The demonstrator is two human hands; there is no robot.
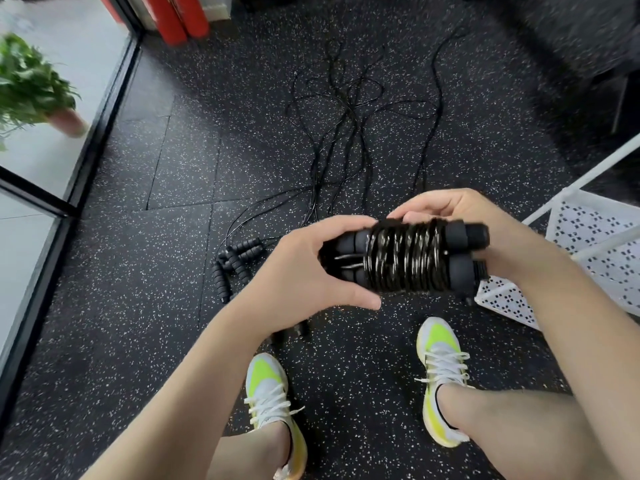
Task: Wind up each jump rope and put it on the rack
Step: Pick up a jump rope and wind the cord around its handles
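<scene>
A black jump rope point(405, 259) is wound in tight coils around its two foam handles, held level in front of me. My left hand point(304, 271) grips the handles' left ends, thumb underneath. My right hand point(460, 216) curls over the right end from behind, fingers on the coils. Several loose black ropes point(346, 133) trail across the floor ahead, their ribbed handles point(232, 265) bunched to the left of my hands. The white perforated rack point(588, 251) stands at the right, just beyond my right wrist.
Speckled black rubber floor point(138, 306) lies all around. My two feet in white-and-yellow shoes point(270, 393) stand below the hands. A glass wall with black frame point(86, 150) and a potted plant point(31, 84) are at left. Red cylinders point(180, 19) stand at the back.
</scene>
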